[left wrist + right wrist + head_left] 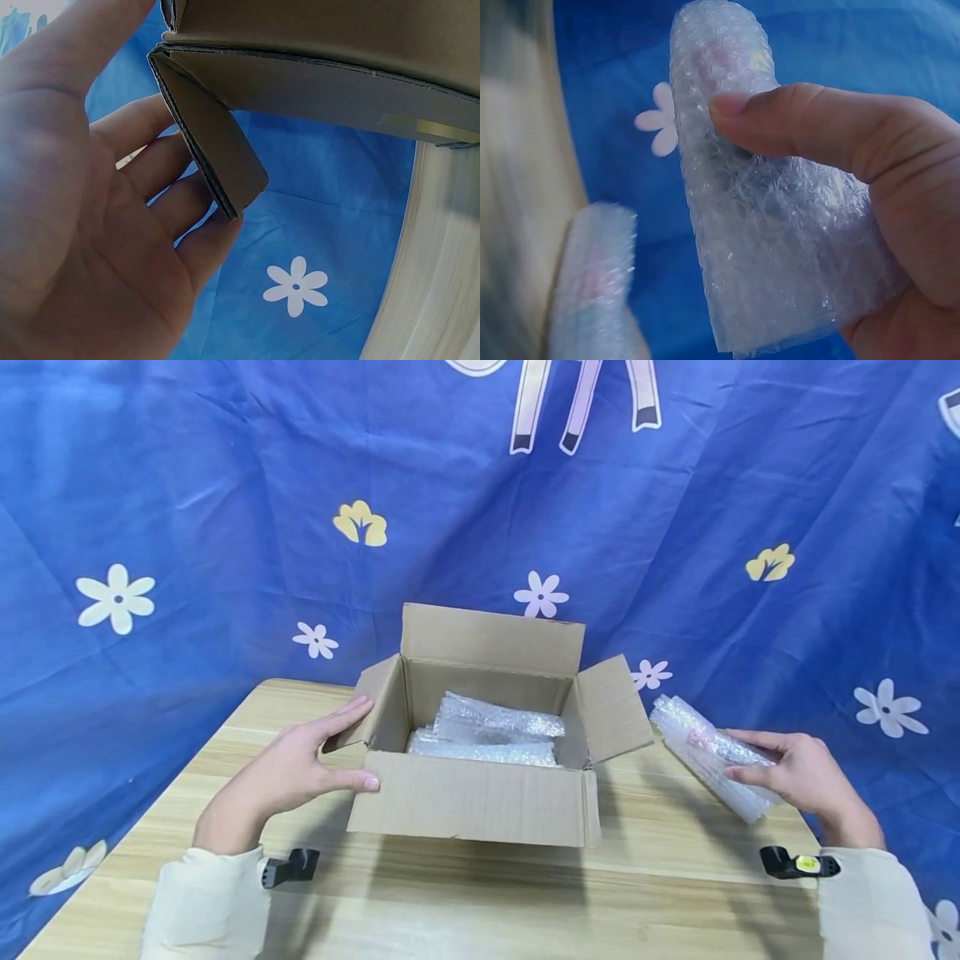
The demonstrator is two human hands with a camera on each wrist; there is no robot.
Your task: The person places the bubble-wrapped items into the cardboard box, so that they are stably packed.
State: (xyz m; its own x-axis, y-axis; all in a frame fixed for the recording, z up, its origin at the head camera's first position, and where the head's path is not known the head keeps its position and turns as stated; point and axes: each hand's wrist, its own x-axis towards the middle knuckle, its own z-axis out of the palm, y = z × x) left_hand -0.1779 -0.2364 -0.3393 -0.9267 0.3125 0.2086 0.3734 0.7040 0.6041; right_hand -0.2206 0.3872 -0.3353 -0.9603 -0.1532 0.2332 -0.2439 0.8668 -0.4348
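Observation:
An open cardboard box [472,797] stands on the table with several bubble-wrapped bundles [495,722] inside. At its left front corner my left hand [288,772] grips the flaps, thumb on the front one. The left wrist view shows its fingers behind a side flap [214,142]. Right of the box, my right hand [802,772] holds a bubble-wrapped bundle [716,741], thumb on top in the right wrist view, where the bundle [780,247] is widest near the palm. A second wrapped bundle [592,292] lies below it, at the table's edge.
The wood-grain table [465,893] extends in front of the box and to both sides. A blue patterned cloth [247,502] hangs close behind the box. The box's flaps stand spread outward, with the right flap [615,710] pointing toward the wrapped bundles.

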